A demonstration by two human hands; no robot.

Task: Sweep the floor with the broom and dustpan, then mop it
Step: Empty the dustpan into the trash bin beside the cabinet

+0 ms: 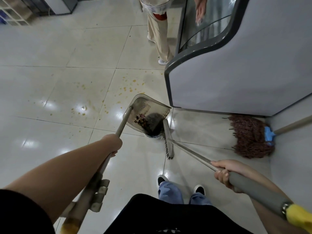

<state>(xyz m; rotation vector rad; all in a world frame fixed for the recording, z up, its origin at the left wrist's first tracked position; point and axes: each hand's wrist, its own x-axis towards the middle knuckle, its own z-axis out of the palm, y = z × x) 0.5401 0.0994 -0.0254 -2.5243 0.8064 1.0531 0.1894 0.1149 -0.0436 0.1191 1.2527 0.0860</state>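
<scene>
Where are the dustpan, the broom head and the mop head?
dustpan (148,105): head view, on its inner back wall.
broom head (168,141): head view, on its grey block.
mop head (248,135): head view, on its reddish-brown strands.

Glossy pale tiled floor (50,48) with yellow spots (128,88); a grey display cabinet (236,73) stands at two o'clock.

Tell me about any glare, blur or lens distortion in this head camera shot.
Head view: ceiling lights leave bright glare spots on the glossy floor; wide-angle bending curves the cabinet edges; the broom head and the bystander's raised hand look motion-blurred; the dustpan debris stays fairly sharp.
</scene>
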